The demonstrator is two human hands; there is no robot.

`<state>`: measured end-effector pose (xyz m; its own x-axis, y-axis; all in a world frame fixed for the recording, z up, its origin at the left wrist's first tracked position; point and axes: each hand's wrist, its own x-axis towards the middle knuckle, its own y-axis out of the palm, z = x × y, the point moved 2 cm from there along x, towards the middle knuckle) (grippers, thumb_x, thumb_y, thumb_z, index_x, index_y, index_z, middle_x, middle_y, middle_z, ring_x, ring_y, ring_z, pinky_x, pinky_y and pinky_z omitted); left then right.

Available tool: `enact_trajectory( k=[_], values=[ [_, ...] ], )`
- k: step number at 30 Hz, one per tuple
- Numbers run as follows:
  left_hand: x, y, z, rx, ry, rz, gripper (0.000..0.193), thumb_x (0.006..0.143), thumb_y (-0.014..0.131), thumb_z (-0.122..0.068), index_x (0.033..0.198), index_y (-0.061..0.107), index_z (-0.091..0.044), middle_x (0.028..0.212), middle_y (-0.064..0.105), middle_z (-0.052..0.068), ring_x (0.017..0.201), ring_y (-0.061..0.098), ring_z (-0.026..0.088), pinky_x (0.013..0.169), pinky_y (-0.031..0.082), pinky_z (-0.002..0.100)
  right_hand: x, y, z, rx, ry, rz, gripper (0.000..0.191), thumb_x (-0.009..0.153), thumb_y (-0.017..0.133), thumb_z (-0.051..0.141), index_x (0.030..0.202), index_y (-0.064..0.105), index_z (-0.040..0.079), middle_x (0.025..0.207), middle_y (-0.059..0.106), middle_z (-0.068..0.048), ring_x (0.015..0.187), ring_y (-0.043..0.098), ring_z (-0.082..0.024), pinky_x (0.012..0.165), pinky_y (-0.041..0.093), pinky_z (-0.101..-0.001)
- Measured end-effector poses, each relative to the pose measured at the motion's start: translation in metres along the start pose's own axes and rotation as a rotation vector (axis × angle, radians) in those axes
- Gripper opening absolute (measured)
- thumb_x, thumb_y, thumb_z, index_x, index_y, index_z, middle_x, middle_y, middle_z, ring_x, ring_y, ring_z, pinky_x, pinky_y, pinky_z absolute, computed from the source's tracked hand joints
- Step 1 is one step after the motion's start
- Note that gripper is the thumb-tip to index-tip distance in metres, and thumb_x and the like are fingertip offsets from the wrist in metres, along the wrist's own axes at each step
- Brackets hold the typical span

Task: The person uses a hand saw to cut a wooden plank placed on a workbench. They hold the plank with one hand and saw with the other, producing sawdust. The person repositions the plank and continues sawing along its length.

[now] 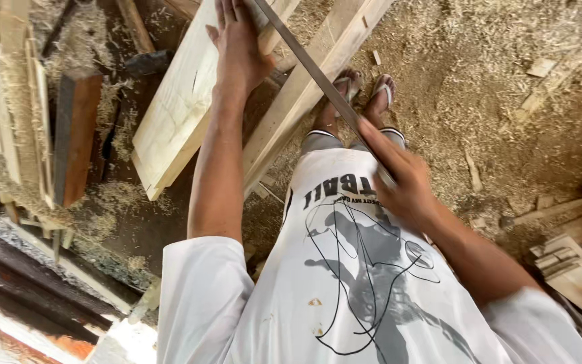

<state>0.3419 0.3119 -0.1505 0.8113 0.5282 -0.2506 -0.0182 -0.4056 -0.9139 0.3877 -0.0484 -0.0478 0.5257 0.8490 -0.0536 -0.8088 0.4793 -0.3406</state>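
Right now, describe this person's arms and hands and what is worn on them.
Both arms are bare from the upper arm down, each coming out of a short white sleeve: the left sleeve is loose and plain, the right sleeve shows only at the frame's edge. The left hand and right hand wear no gloves. No watch, ring or band shows. The right hand is motion-blurred.

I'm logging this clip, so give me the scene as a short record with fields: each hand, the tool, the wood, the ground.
left hand: left hand pressed flat on a pale plank
right hand: right hand gripping one end of a long metal strip
tool: strip runs diagonally up across the wood; far end out of view
wood: second pale board beside the plank
ground: sawdust floor, offcuts scattered
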Motion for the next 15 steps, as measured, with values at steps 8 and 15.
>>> enact_trajectory(
  k=[8, 15],
  values=[
    [-0.014, 0.023, 0.004, 0.073, 0.014, 0.041, 0.1, 0.067, 0.081, 0.0, 0.153, 0.03, 0.003, 0.156, 0.034, 0.03, 0.148, 0.021, 0.049, 0.121, 0.008, 0.072, 0.088, 0.037, -0.005, -0.117, -0.125, -0.124, 0.068, 0.098, 0.064, -0.009, 0.158, 0.049, 0.02, 0.133, 0.071, -0.015, 0.095, 0.074, -0.029, 0.085, 0.06, -0.0432],
    [0.002, 0.002, 0.003, 0.006, 0.057, -0.092, 0.112, 0.051, 0.081, 0.002, 0.147, 0.024, 0.015, 0.15, 0.029, 0.037, 0.145, 0.023, 0.054, 0.111, 0.011, 0.077, 0.018, 0.01, -0.003, -0.03, 0.096, -0.001, 0.073, 0.087, 0.058, -0.013, 0.155, 0.045, 0.01, 0.156, 0.054, -0.016, 0.114, 0.073, -0.033, 0.091, 0.064, -0.0394]
  ],
)
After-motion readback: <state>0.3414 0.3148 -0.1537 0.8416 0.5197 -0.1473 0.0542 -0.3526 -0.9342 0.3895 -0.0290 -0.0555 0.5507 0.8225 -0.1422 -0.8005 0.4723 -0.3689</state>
